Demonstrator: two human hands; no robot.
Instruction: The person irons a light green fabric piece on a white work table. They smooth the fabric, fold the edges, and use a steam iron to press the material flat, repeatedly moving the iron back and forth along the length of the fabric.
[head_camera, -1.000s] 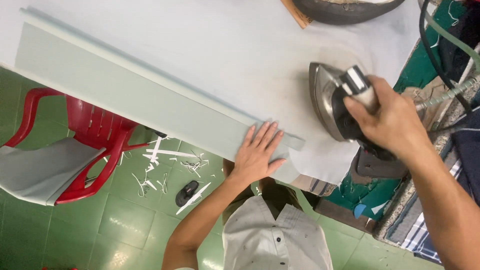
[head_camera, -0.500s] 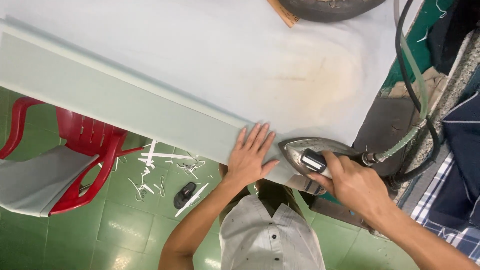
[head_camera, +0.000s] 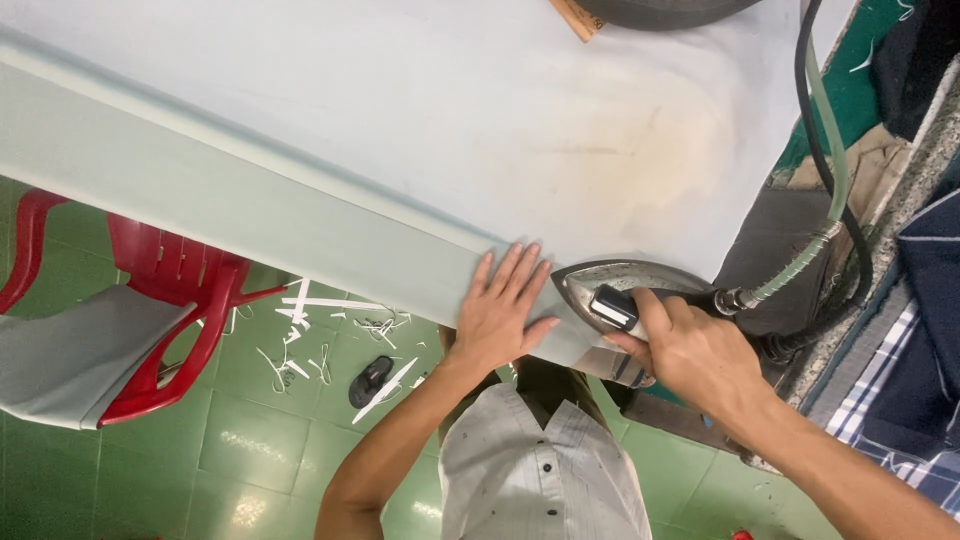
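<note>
Fingers of your left hand (head_camera: 500, 315) spread flat, pressing folded pale-blue fabric strip (head_camera: 250, 215) | right hand (head_camera: 690, 350) fingers wrapped round steam iron (head_camera: 615, 290) handle | iron nose just beside left fingertips, on the strip

Pale padded ironing table (head_camera: 420, 110), scorch-stained near its right end, carrying a folded light grey-green fabric strip (head_camera: 250, 215) along its near edge, a steam iron (head_camera: 620, 300) on that strip, wooden ruler end (head_camera: 577, 17) at far edge.
</note>
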